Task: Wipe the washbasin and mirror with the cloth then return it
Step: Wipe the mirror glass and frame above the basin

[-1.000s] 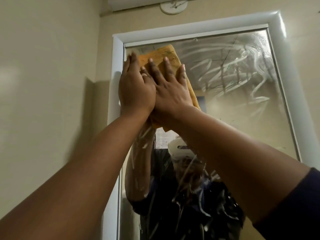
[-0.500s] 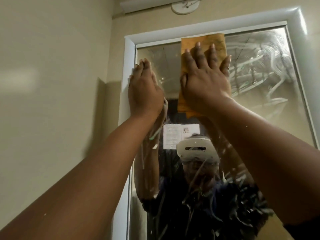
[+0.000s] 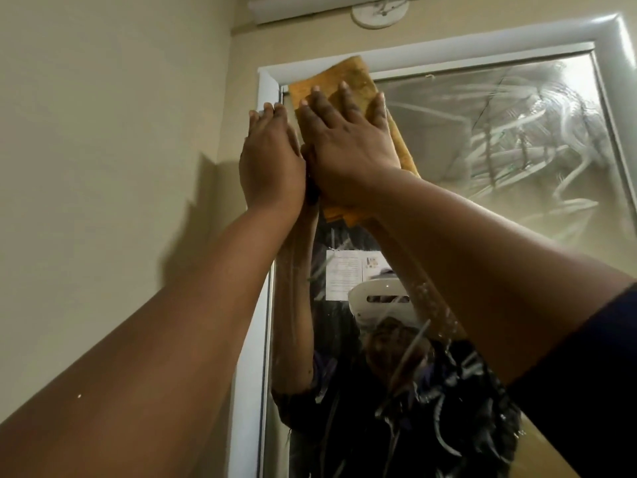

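Right hand (image 3: 348,150) lies flat, fingers straight, no grip, pressing the orange cloth (image 3: 348,81) against the mirror (image 3: 482,139) at its top left corner; left hand (image 3: 270,160) rests open on the white frame (image 3: 269,88); cloth's middle is hidden under the hand; smeared streaks blur the glass; beige wall (image 3: 113,132) at left.

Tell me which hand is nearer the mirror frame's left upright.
Left. The left hand lies with fingertips on the white upright; the right hand presses the cloth on the glass beside it.

Bare forearms, dark navy sleeve (image 3: 593,391) on right upper arm
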Demonstrator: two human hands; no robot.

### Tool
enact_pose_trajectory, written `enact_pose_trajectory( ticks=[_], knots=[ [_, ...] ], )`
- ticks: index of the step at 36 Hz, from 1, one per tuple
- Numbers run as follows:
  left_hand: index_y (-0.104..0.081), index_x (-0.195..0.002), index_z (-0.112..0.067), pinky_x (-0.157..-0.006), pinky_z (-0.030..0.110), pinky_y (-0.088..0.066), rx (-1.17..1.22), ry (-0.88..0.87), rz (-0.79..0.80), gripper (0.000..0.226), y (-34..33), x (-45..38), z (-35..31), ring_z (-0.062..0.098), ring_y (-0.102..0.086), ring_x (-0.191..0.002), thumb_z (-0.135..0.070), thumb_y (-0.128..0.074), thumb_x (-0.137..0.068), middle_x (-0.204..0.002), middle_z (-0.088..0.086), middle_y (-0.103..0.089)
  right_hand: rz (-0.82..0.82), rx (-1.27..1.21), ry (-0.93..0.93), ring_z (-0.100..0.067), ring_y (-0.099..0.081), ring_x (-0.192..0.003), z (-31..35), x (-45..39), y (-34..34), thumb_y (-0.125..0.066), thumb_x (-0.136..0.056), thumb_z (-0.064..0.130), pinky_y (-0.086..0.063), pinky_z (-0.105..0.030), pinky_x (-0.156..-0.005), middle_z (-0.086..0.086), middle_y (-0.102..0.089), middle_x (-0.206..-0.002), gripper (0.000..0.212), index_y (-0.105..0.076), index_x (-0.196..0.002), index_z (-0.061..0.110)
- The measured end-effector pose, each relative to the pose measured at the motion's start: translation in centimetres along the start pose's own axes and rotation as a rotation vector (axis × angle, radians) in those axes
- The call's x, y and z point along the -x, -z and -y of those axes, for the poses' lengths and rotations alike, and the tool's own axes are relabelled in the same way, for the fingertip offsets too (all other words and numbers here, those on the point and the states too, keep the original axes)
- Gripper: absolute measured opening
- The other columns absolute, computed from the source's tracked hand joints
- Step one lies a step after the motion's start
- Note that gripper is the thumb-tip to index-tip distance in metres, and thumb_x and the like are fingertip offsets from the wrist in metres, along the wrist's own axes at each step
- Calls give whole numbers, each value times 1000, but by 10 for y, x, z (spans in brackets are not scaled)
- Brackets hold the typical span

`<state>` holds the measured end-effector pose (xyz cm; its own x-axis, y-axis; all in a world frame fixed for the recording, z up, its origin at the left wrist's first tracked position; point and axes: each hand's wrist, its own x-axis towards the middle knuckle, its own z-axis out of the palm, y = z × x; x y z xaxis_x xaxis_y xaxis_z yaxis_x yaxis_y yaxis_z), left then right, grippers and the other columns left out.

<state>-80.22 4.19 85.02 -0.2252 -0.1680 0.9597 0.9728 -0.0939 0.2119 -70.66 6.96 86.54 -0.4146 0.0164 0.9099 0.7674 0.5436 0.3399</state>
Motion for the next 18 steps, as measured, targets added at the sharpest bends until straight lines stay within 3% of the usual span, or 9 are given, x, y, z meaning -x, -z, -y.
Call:
enact_pose_trajectory(
  ticks=[10, 18],
  knots=[
    [-39, -140, -10, -114, 23, -19, 10, 13, 1, 51, 3, 2, 5, 18, -23, -142, 2, -41, -91, -151, 5, -33, 56, 11, 127, -23, 14, -144, 4, 46, -9, -19, -99, 45, 13, -54, -111, 3, 6, -159, 57, -1, -150, 28],
    [-28, -145, -11, -112, 23, -19, -28, 43, 56, 51, 6, 1, 5, 18, -22, -142, -5, -38, -96, -156, 4, -21, 62, 9, 139, -24, 12, -145, 2, 39, -9, -20, -99, 46, 11, -57, -112, 5, 5, -159, 56, -2, -150, 30]
  ],
)
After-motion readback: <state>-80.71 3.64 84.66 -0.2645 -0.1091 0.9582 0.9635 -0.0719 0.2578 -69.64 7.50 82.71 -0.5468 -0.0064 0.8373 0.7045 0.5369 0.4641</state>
